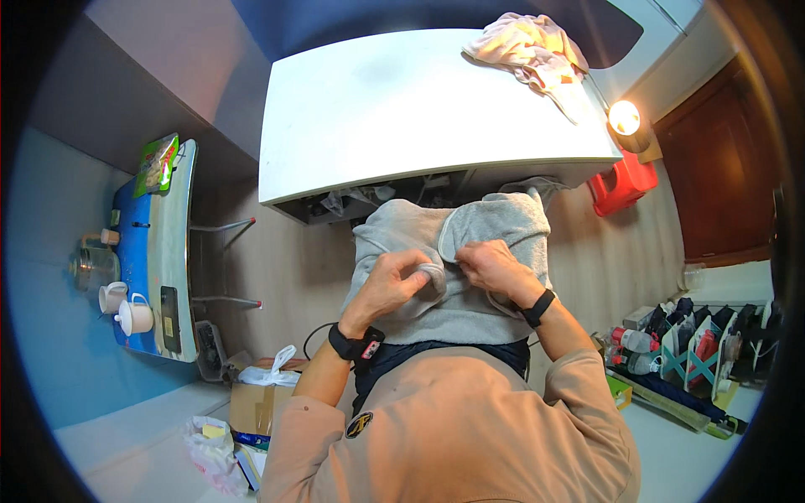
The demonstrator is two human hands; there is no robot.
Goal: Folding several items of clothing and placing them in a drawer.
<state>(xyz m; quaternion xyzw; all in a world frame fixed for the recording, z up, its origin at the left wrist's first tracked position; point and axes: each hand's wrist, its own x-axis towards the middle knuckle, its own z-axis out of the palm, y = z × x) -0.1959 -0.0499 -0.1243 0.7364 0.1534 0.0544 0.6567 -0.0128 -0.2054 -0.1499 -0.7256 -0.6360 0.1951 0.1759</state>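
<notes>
A grey plush cloth (pixel 409 220), perhaps a towel or small blanket, lies draped over my lap and knees. My left hand (pixel 393 283) grips a rolled fold of it between thumb and fingers, above the left thigh. To the right, my right hand (pixel 494 267) pinches the cloth near its curved, hemmed edge, fingertips pointing inward. A short gap separates the two hands. Part of the cloth's lower edge hangs below the right wrist. What lies under the cloth is hidden.
Before my knees stands a white table (pixel 377 107) with a crumpled pink cloth (pixel 531 47) at its far right. A lit lamp (pixel 624 119) and red plastic container (pixel 624 182) are at right. A folding table (pixel 173 251) holds a white lidded mug (pixel 134 315); a cardboard box (pixel 251 405) sits lower left.
</notes>
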